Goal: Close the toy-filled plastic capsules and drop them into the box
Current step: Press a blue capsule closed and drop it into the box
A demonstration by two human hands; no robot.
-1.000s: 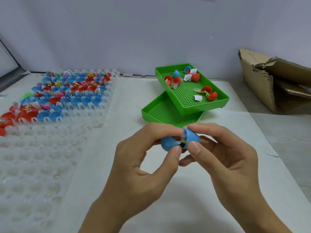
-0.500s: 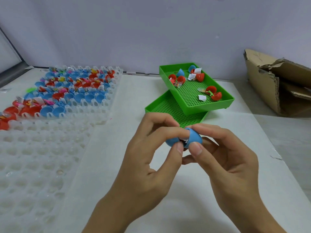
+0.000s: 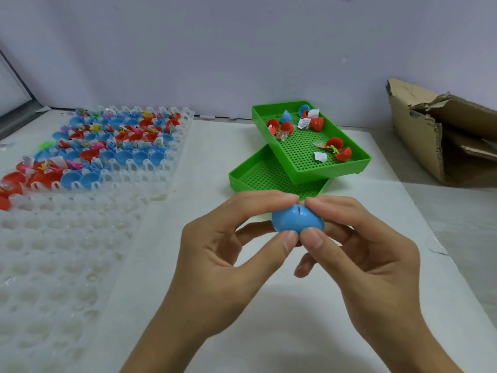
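**Blue capsule nearly shut between both hands**

Since the earlier frame the gap in the blue capsule [image 3: 297,220] has closed: the toy that showed between the halves is now hidden, and only a thin seam runs across the shell, with a short dark slit near its top. Both hands have also drifted a little toward the green trays.

The left hand [image 3: 231,254] pinches the left half between thumb and forefinger, and the right hand [image 3: 360,254] pinches the right half the same way, thumbs touching each other at the lower edge of the seam. The capsule is held in the air above the white surface [image 3: 309,319], just in front of the lower green tray [image 3: 258,176].

To finish the step well, the person should press the halves straight toward each other, not at an angle, and squeeze evenly round the seam until the slit disappears (it may be a moulded notch and not a gap; the view cannot settle that). A skewed push could pop one side out or trap the toy's wrapper in the joint.

The cardboard box [image 3: 419,141] lies on its side well off to the right, so the drop calls for a reach with one hand once the shell holds.

Further capsule halves and slips of paper lie in the upper green tray [image 3: 347,168], and many filled open capsules sit in the clear plastic trays [image 3: 174,157] on the left.
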